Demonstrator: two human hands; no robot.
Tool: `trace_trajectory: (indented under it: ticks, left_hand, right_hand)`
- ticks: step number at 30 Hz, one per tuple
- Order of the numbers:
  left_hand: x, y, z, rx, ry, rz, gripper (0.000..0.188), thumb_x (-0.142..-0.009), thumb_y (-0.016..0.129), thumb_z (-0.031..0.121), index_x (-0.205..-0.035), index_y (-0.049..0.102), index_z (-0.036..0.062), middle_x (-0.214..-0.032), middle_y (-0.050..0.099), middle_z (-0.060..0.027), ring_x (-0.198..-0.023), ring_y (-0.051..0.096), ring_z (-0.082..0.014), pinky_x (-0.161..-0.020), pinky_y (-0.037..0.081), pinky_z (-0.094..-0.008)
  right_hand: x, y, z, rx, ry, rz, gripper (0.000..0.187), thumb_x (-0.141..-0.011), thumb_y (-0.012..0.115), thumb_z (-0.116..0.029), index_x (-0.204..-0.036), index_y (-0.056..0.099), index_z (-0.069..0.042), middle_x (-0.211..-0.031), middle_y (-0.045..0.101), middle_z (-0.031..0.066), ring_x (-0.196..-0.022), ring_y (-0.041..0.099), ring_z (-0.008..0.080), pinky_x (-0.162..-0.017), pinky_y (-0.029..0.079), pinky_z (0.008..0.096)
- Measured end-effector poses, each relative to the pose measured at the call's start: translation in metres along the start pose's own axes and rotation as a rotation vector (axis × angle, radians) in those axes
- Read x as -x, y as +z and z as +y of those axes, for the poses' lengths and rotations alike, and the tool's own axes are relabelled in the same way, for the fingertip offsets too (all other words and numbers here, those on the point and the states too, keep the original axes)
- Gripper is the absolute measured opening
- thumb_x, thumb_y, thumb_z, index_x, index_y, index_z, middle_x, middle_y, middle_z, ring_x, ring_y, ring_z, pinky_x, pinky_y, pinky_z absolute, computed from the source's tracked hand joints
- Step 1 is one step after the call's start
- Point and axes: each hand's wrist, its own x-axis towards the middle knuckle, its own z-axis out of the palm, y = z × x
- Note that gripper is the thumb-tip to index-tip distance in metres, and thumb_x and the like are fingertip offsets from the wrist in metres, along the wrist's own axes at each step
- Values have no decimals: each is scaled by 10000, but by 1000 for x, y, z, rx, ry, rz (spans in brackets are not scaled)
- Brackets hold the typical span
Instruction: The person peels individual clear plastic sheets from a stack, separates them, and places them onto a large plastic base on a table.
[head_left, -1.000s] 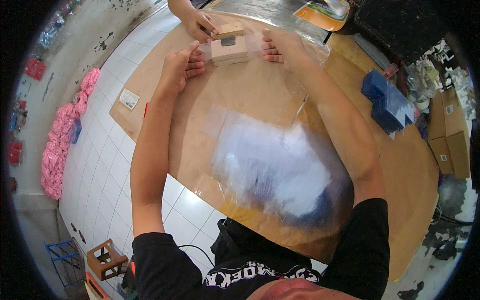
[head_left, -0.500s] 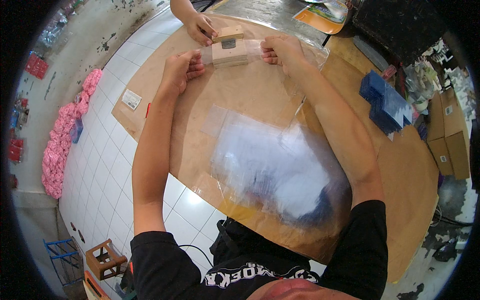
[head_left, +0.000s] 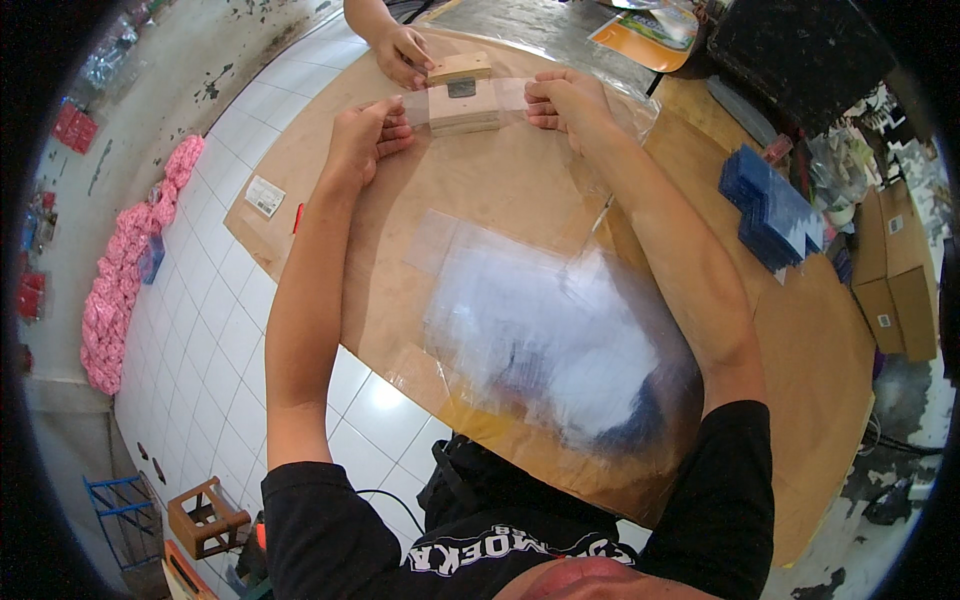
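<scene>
Between my hands a strip of clear plastic film is drawn flat across a small wooden block at the far side of the table. My left hand pinches the strip's left end, and my right hand pinches its right end. A dark metal piece sits at the middle of the block, below an upper wooden piece. Another person's hand touches that upper piece from the left. Nearer me lies a pile of clear plastic sheets, between my forearms.
Brown board covers the table. To the right are a stack of blue plastic pieces and cardboard boxes. A white label lies near the left edge. A pink bundle and a wooden stool stand on the tiled floor.
</scene>
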Motion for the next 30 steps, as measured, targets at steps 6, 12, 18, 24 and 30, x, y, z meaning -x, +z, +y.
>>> trace_trajectory:
  ticks: [6, 12, 18, 24, 30]
  left_hand:
    - [-3, -3, -3, -4, 17, -22, 176, -820, 639, 193, -833, 591, 24, -740, 573, -39, -595, 562, -123, -556, 541, -252]
    - [-3, -4, -3, 17, 25, -24, 174, -832, 623, 162, -802, 582, -4, -718, 574, -65, -593, 582, -140, -559, 558, -257]
    - [-3, -3, -3, 2, 24, -16, 190, -816, 638, 195, -837, 576, 17, -730, 564, -48, -596, 565, -126, -570, 559, -262]
    - [-4, -4, -4, 9, 34, -10, 217, -821, 635, 201, -845, 574, -6, -743, 571, -72, -601, 582, -143, -575, 562, -263]
    - [-2, -2, 1, 30, -8, 49, 300, -820, 636, 252, -915, 556, -21, -772, 567, -90, -623, 584, -166, -593, 567, -283]
  right_hand:
    - [-1, 1, 1, 3, -3, 6, 335, -798, 635, -63, -1092, 507, 35, -817, 598, 89, -636, 583, 154, -591, 517, 259]
    - [-1, 0, 1, 31, -14, 4, 367, -794, 629, -51, -1121, 484, 32, -794, 598, 82, -615, 574, 150, -567, 508, 257]
    - [-1, 2, 1, 43, -19, 25, 386, -795, 645, -74, -1125, 478, 35, -792, 603, 81, -616, 575, 151, -554, 498, 252]
    - [1, 3, 1, 49, -28, 32, 375, -808, 645, -86, -1118, 476, 39, -821, 595, 99, -629, 575, 159, -560, 503, 257]
    - [-1, 2, 0, -34, 1, 24, 303, -831, 621, -101, -1083, 505, 22, -819, 573, 95, -637, 565, 161, -564, 508, 268]
